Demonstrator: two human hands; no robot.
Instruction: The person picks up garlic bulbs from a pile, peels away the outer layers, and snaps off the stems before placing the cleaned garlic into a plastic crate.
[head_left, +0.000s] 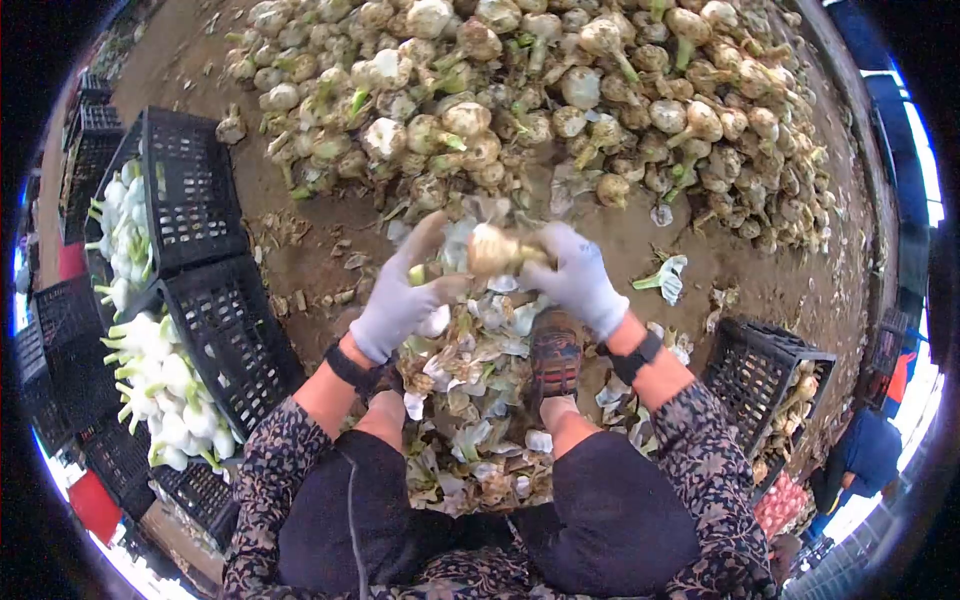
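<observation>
My right hand [582, 277], in a pale glove, grips a garlic bulb [492, 250] by its stem, with the bulb pointing left. The bulb is brownish, dirty and slightly blurred by motion. Left of it is my left hand [395, 300], also gloved, its fingers and thumb spread apart around the bulb's near side with a gap between. The fingertips of that hand are smeared by motion. Beneath both hands, loose garlic skins [470, 360] cover the ground between my feet.
A large heap of unpeeled garlic [560, 90] spreads ahead. To the left, black crates [225, 330] hold cleaned white garlic [170, 390]. Another black crate [755, 375] with brownish bulbs stands at the right. Farther right a person in blue [868, 450] is partly visible.
</observation>
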